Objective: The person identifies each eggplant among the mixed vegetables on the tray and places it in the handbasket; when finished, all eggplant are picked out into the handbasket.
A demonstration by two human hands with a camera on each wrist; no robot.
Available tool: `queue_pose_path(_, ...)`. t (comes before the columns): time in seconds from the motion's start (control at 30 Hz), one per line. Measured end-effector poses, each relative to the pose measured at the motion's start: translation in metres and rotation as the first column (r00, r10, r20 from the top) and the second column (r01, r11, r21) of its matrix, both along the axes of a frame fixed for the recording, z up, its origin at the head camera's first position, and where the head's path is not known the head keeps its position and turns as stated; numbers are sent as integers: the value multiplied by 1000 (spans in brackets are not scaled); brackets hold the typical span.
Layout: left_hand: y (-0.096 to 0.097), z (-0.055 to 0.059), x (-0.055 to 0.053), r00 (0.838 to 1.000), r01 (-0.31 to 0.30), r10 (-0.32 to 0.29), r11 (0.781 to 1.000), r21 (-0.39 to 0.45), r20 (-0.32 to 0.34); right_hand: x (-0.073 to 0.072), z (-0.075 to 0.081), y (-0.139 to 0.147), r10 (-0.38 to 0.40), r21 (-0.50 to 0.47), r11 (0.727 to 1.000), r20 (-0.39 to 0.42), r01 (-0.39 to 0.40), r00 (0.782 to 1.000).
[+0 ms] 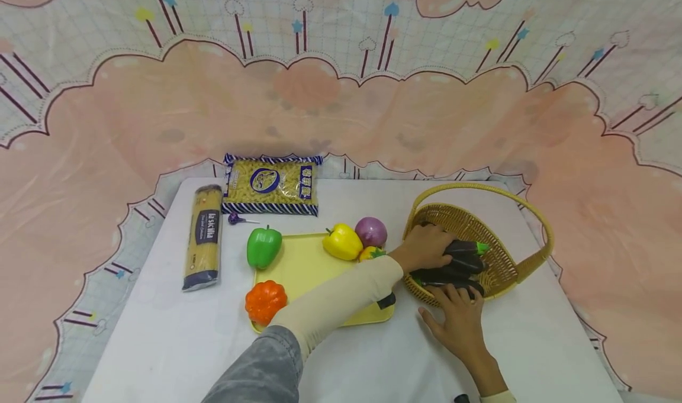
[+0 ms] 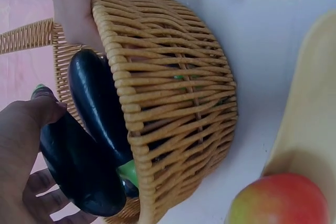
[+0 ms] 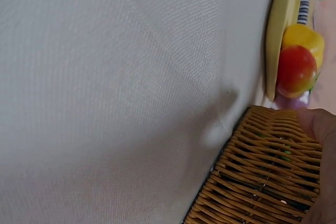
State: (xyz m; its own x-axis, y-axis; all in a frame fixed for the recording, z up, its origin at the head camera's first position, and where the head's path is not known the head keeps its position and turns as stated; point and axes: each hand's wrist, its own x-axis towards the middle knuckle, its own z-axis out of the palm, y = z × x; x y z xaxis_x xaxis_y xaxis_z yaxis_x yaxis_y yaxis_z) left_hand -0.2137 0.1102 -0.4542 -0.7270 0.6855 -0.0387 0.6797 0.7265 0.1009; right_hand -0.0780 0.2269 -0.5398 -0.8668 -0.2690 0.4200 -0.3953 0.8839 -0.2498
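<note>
A wicker basket [image 1: 506, 264] with a tall handle stands at the right of the table and holds several dark eggplants [image 1: 466, 263]. My left hand [image 1: 426, 250] reaches into it from the left. In the left wrist view, thumb and fingers grip one eggplant [image 2: 79, 166] near its green stem; another eggplant [image 2: 94, 103] lies against it inside the rim. My right hand [image 1: 459, 323] hooks its fingers over the basket's near rim, thumb spread outside. In the right wrist view, part of that hand [image 3: 323, 135] covers the wicker wall [image 3: 262, 156].
Left of the basket lies a yellow tray [image 1: 303, 261], with a green pepper [image 1: 264, 247], orange pumpkin [image 1: 266, 302], yellow pepper [image 1: 342, 241] and purple onion [image 1: 371, 232] around its edges. A red-yellow fruit [image 2: 283, 203] is also there. Farther back are pasta bags [image 1: 272, 184] and a lollipop [image 1: 234, 219].
</note>
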Motion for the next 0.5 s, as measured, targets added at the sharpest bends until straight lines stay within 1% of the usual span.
queue_pose_path(0.17,10,-2,-1,1000,-4,4,999,-42,-21,-1,0,2,-2,2,1000,-4,2,1000)
queue_pose_path(0.3,15,-4,-2,999,-16,15,999,-47,-28,-1,0,1,-7,-6,1000,2,7,1000)
queue_pose_path(0.5,18,-11,-3,999,-18,17,999,-43,-31,-1,-2,1,-9,0,1000,14,9,1000)
